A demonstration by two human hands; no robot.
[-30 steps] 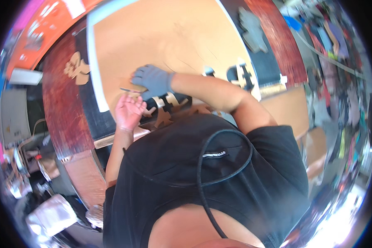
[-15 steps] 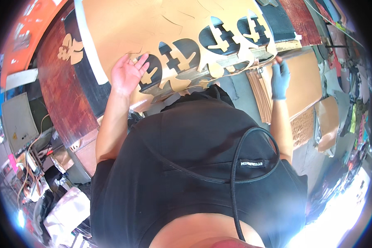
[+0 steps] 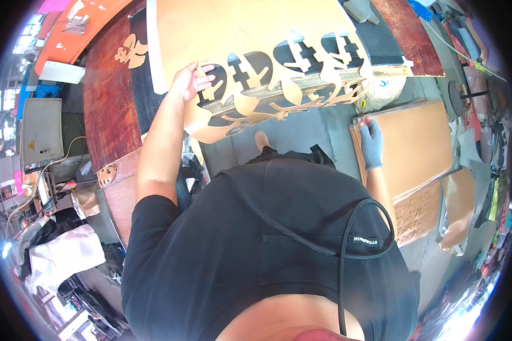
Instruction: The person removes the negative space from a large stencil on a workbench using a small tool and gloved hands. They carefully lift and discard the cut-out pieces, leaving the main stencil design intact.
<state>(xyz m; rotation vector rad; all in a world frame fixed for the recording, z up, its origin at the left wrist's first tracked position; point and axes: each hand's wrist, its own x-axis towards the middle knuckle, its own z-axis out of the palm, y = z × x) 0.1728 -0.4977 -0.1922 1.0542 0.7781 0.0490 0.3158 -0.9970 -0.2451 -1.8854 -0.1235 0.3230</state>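
A large tan sheet [image 3: 233, 25] lies over a worktable, its near edge full of cut-out shapes and drooping over the table's front edge. My left hand [image 3: 189, 82] is bare and open at the sheet's near left part, fingers stretched beside the leftmost cut-out. The sheet's hanging strip [image 3: 244, 105] bends down in curved tongues. My right hand [image 3: 372, 145], in a grey-blue glove with bare fingertips, is apart from the sheet, over the left edge of a stack of tan sheets [image 3: 409, 142]. Its fingers are loosely bent, with nothing visible in them.
A tan cut-out piece [image 3: 132, 52] lies on the table's black strip at left, bordered by a dark red board [image 3: 111, 102]. A grey metal shape [image 3: 361, 10] sits at the far right. A grey electrical box [image 3: 41, 129] stands left; a pale plastic bag [image 3: 384, 92] is under the table's right.
My right hand has let go of the sheet's right edge and dropped toward the stack. The hanging strip has fallen lower. My left hand stays by the left cut-out; my view has shifted.
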